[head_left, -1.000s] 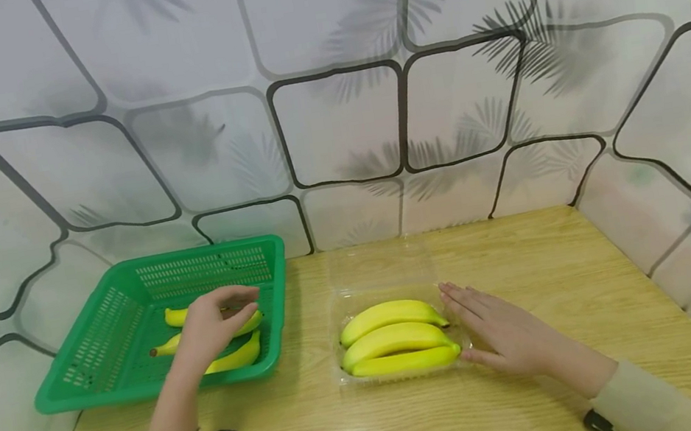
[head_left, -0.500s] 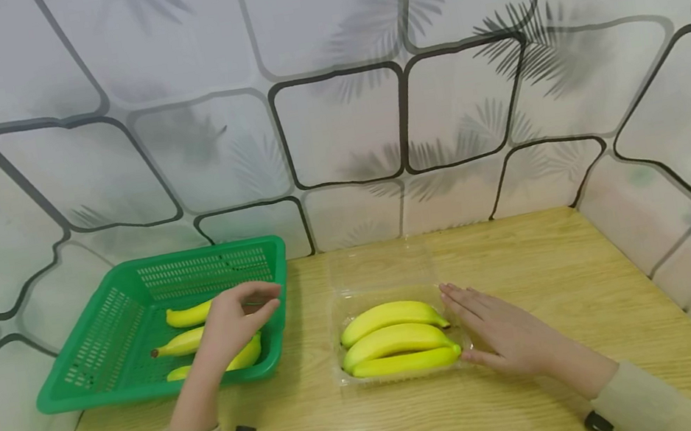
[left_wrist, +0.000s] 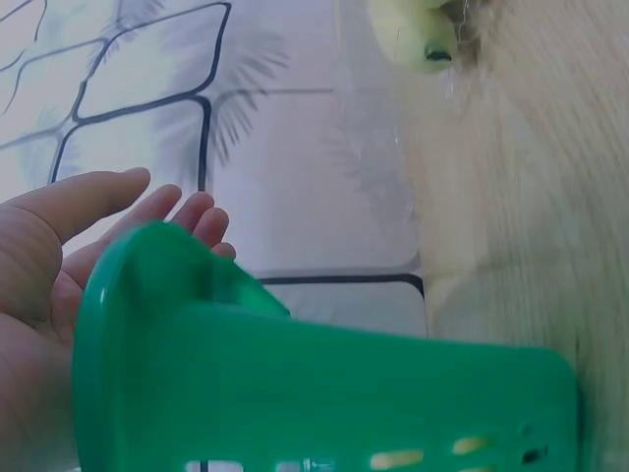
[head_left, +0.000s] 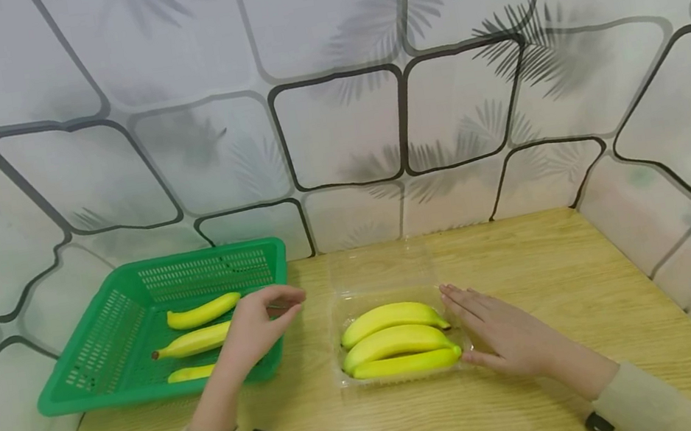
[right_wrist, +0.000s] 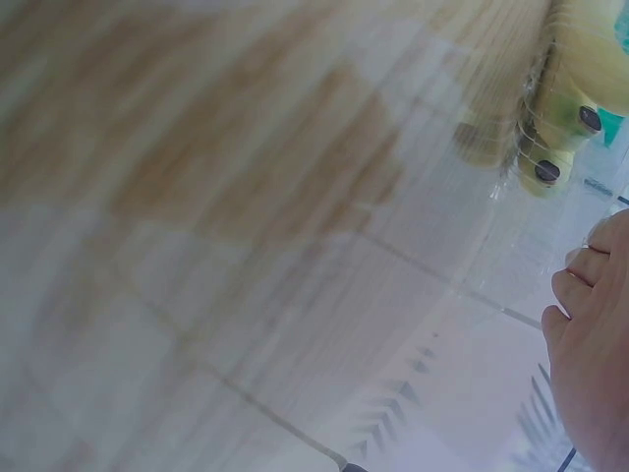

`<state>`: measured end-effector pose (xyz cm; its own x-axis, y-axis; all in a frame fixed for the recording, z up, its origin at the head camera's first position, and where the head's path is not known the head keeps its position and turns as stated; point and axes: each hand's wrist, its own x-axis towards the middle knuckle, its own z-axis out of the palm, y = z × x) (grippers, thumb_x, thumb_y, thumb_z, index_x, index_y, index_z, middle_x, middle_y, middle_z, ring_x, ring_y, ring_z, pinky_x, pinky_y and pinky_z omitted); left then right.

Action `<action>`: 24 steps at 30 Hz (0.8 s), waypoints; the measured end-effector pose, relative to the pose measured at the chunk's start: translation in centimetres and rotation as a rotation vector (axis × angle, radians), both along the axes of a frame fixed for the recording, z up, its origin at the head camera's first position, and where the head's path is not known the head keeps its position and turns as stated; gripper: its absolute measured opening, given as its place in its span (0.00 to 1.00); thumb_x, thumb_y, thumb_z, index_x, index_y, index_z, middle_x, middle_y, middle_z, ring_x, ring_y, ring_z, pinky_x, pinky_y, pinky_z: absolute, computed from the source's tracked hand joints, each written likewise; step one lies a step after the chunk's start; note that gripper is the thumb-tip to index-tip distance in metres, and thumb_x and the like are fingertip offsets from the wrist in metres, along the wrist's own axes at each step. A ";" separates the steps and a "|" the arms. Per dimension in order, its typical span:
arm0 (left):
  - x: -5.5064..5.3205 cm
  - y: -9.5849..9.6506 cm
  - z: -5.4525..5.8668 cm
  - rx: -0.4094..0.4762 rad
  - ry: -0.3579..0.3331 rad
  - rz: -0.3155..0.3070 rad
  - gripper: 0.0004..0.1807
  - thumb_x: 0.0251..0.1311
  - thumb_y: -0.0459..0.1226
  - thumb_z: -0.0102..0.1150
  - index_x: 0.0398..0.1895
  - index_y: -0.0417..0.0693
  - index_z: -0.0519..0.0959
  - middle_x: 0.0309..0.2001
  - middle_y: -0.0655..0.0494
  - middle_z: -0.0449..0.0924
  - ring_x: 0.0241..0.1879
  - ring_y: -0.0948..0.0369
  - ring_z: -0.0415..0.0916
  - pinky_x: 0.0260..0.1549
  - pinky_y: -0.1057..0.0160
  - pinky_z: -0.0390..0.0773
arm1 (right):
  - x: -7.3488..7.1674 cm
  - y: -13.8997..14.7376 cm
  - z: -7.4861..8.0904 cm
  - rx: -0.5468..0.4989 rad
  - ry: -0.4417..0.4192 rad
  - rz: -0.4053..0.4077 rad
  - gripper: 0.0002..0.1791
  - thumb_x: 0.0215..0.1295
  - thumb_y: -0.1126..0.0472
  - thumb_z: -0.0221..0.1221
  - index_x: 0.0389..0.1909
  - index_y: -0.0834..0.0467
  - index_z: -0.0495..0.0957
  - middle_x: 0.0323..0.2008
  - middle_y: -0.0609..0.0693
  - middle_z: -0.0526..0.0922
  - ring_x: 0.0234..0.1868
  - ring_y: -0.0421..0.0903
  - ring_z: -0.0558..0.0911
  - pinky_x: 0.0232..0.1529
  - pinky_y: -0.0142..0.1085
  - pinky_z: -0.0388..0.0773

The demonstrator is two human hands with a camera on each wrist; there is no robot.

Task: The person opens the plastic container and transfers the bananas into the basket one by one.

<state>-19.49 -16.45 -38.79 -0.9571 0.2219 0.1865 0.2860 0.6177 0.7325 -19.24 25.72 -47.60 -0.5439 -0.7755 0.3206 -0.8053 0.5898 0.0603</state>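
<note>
My left hand (head_left: 254,333) is over the right rim of a green plastic basket (head_left: 95,335), its fingers loosely bent with nothing between them. The left wrist view also shows that hand (left_wrist: 59,261) without a load, partly behind the basket wall (left_wrist: 324,383). Three yellow bananas lie in the basket: a rear one (head_left: 202,313), a middle one (head_left: 187,343) and a front one (head_left: 190,373), the last two partly covered by my left arm. Fairly straight fingers of my right hand (head_left: 507,333) rest against the right side of a clear plastic clamshell box (head_left: 380,270), which holds three bananas (head_left: 398,342).
The box's transparent lid stands folded back toward the patterned wall covering (head_left: 339,127), which encloses the back and both sides. Wood-grain tabletop (head_left: 310,429) stretches in front of the basket and the box.
My left hand has moved right, from above the bananas in the basket to its right rim, uncovering more of them. The right hand and the box have stayed put.
</note>
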 end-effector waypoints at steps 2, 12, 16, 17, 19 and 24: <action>0.0 0.3 -0.2 0.004 -0.004 -0.004 0.11 0.72 0.30 0.64 0.54 0.39 0.87 0.52 0.42 0.90 0.49 0.48 0.88 0.49 0.54 0.90 | 0.0 0.0 0.0 -0.001 -0.001 0.000 0.46 0.81 0.36 0.50 0.83 0.66 0.55 0.81 0.66 0.63 0.78 0.62 0.68 0.86 0.28 0.30; -0.4 1.8 -1.2 0.041 -0.034 -0.035 0.10 0.71 0.30 0.66 0.52 0.42 0.88 0.52 0.45 0.91 0.50 0.50 0.89 0.50 0.56 0.90 | 0.0 -0.1 0.0 -0.003 -0.014 -0.009 0.47 0.80 0.36 0.51 0.82 0.67 0.56 0.81 0.66 0.62 0.78 0.62 0.68 0.86 0.28 0.30; -0.4 2.5 -1.5 0.049 -0.043 -0.061 0.11 0.71 0.30 0.66 0.53 0.41 0.88 0.52 0.44 0.90 0.50 0.49 0.89 0.50 0.56 0.91 | 0.1 -0.1 0.0 -0.005 -0.001 -0.007 0.46 0.81 0.35 0.51 0.81 0.68 0.58 0.80 0.66 0.63 0.78 0.63 0.69 0.86 0.28 0.31; -0.4 2.6 -1.5 0.049 -0.043 -0.065 0.11 0.70 0.29 0.66 0.52 0.40 0.88 0.52 0.44 0.90 0.50 0.49 0.89 0.50 0.56 0.91 | 0.1 -0.1 0.0 -0.006 0.001 -0.007 0.46 0.81 0.35 0.50 0.80 0.69 0.59 0.80 0.66 0.63 0.77 0.63 0.69 0.86 0.28 0.31; -0.4 2.9 -1.6 0.053 -0.047 -0.076 0.11 0.70 0.29 0.66 0.53 0.40 0.88 0.51 0.44 0.91 0.50 0.48 0.89 0.50 0.56 0.91 | 0.1 -0.1 0.0 -0.006 0.001 -0.007 0.46 0.81 0.35 0.50 0.80 0.69 0.59 0.80 0.66 0.63 0.77 0.63 0.69 0.86 0.28 0.30; -0.4 3.7 -1.7 0.061 -0.049 -0.103 0.11 0.70 0.29 0.66 0.53 0.39 0.88 0.51 0.43 0.91 0.50 0.48 0.89 0.52 0.54 0.90 | 0.1 -0.1 0.0 -0.009 -0.004 -0.006 0.46 0.81 0.36 0.50 0.81 0.69 0.58 0.80 0.66 0.63 0.77 0.63 0.69 0.86 0.28 0.30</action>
